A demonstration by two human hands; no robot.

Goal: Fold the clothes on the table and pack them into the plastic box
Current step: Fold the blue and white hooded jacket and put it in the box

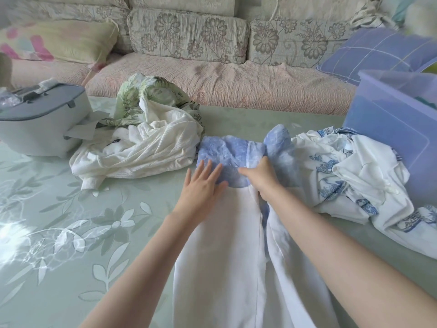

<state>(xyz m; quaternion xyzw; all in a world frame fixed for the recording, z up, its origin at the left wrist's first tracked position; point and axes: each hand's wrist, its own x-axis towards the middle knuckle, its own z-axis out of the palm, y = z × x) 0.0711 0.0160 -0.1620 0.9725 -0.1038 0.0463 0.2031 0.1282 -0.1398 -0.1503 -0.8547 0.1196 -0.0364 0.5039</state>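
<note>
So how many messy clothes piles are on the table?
2. One white-and-green pile lies left, by the grey appliance; one blue-printed white pile lies right, by the plastic box. More clothes may hide inside.

Clothes spread across the table before a sofa.

A long garment (224, 256) lies down the middle of the table (71, 233), running from the near edge away from the person. On its far end the left hand (201, 185) lies flat, just left of the right hand (262, 178), which grips the cloth. A heap of clothes (146, 147) sits to its left, an appliance (40, 121) further left. Another heap (350, 176) lies to its right, against the plastic box (387, 129) at the far right. The sofa (224, 86) stands behind the table.
</note>
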